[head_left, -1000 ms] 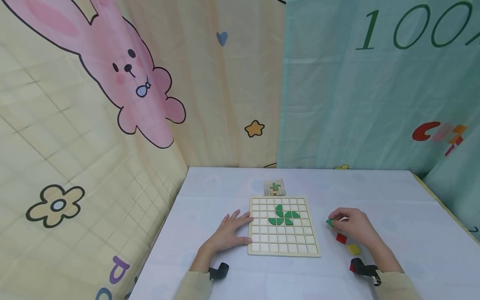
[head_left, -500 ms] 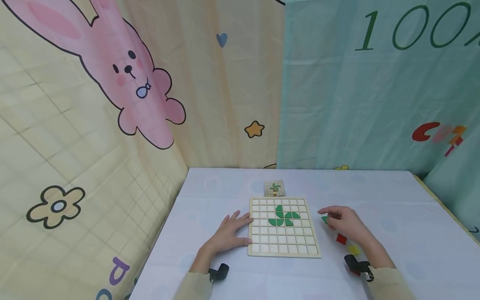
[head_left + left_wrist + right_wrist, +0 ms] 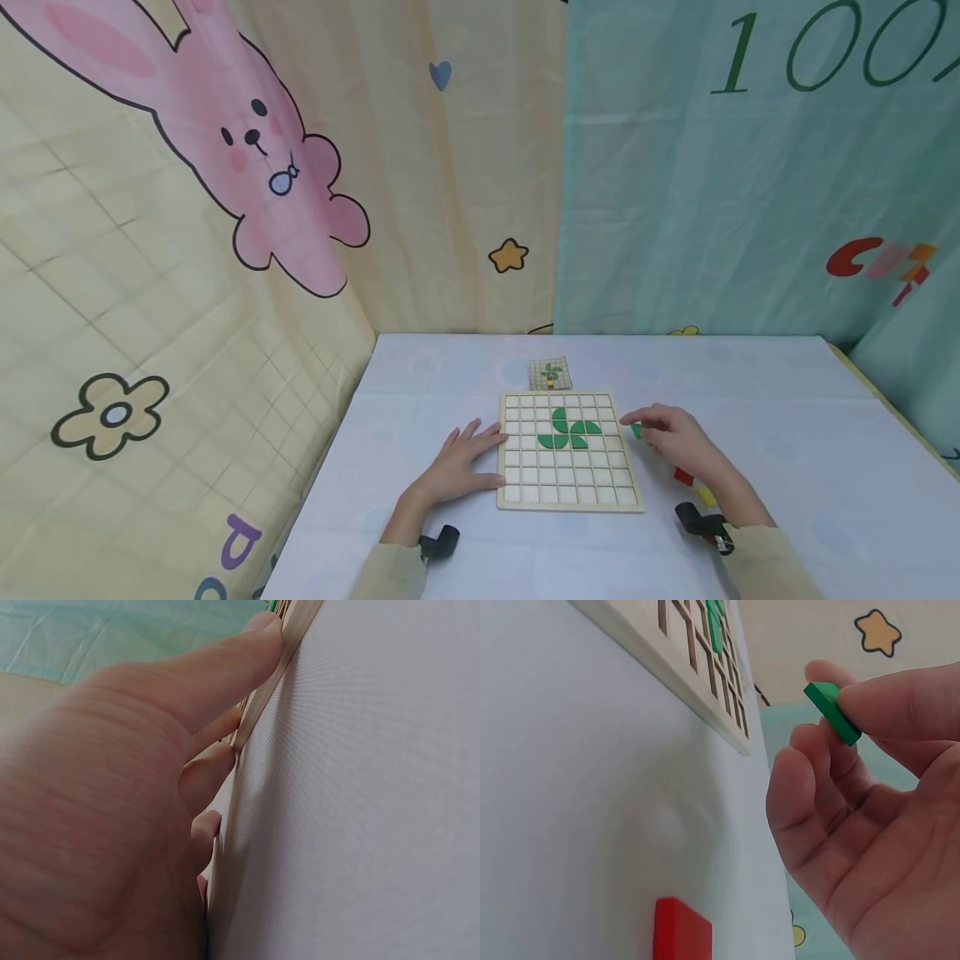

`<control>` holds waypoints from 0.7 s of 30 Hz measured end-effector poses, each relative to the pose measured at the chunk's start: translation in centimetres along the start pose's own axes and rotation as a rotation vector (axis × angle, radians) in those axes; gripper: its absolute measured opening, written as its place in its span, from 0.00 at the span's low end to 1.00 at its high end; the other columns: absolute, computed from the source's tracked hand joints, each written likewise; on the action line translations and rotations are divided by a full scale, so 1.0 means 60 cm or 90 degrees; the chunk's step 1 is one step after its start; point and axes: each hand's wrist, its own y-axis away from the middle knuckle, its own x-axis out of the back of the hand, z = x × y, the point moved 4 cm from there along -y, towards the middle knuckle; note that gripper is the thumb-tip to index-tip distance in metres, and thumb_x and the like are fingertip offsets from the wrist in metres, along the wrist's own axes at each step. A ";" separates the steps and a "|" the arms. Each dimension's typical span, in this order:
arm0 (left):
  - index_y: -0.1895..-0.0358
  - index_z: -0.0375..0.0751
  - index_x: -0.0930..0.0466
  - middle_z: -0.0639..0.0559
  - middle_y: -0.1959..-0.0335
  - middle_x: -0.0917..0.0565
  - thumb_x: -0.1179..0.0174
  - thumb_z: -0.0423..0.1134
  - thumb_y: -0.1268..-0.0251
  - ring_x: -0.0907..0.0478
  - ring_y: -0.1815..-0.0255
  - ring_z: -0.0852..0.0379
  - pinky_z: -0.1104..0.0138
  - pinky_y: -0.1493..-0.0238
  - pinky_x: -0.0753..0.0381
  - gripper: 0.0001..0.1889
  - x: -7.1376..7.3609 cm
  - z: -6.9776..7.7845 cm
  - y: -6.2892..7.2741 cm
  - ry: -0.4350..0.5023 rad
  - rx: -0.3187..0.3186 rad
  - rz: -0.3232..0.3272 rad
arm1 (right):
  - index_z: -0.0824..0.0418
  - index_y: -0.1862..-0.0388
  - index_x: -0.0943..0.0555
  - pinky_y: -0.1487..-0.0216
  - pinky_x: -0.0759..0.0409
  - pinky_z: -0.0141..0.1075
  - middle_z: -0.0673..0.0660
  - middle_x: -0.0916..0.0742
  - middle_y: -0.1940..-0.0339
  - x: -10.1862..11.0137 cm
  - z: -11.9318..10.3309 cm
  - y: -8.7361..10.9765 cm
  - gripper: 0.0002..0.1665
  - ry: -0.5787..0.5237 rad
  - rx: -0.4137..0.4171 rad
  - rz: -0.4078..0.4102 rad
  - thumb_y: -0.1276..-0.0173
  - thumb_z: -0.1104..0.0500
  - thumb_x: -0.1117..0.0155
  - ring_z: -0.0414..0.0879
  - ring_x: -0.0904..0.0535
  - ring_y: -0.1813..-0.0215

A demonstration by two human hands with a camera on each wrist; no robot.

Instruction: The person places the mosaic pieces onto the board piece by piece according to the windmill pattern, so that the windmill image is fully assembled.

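My right hand [image 3: 678,442] pinches a small green tile [image 3: 832,712] between thumb and fingers, held up off the table just beyond the right edge of the square grid board [image 3: 566,493]. Several green rounded tiles [image 3: 553,441] lie in cells around the board's upper middle, laid out like a pinwheel. My left hand [image 3: 453,467] rests flat with fingers spread, thumb and fingertips at the board's left edge. In the left wrist view the thumb [image 3: 225,671] lies along the wooden rim [image 3: 262,690].
Behind the board lies a small pattern card [image 3: 550,374] showing a green pinwheel on a grid. Right of the board are a red tile [image 3: 683,476], a yellow tile [image 3: 707,497] and another red piece, mostly hidden under the right wrist camera [image 3: 701,522].
My right hand has moved left, up to the board's right edge, carrying the green tile. The left hand and the board have stayed put.
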 end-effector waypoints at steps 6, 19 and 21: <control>0.25 0.58 0.32 0.60 0.21 0.40 0.33 0.62 0.40 0.59 0.18 0.47 0.46 0.21 0.65 0.39 0.001 0.003 0.002 0.000 0.000 -0.001 | 0.57 0.49 0.14 0.69 0.22 0.39 0.57 0.16 0.58 -0.010 -0.014 -0.008 0.17 -0.020 0.006 -0.003 0.30 0.68 0.43 0.51 0.25 0.62; 0.25 0.59 0.32 0.61 0.21 0.40 0.33 0.63 0.41 0.59 0.18 0.49 0.46 0.21 0.65 0.40 0.000 0.002 -0.001 0.004 0.004 0.000 | 0.59 0.55 0.15 0.67 0.24 0.39 0.54 0.17 0.67 -0.037 -0.037 -0.017 0.14 -0.029 0.024 -0.005 0.38 0.70 0.36 0.50 0.25 0.63; 0.25 0.59 0.32 0.61 0.21 0.40 0.33 0.63 0.41 0.59 0.18 0.49 0.46 0.21 0.64 0.40 0.000 0.002 -0.001 0.003 0.003 0.001 | 0.60 0.55 0.15 0.67 0.24 0.40 0.55 0.17 0.68 -0.042 -0.037 -0.019 0.13 -0.033 0.022 -0.007 0.39 0.69 0.34 0.50 0.24 0.64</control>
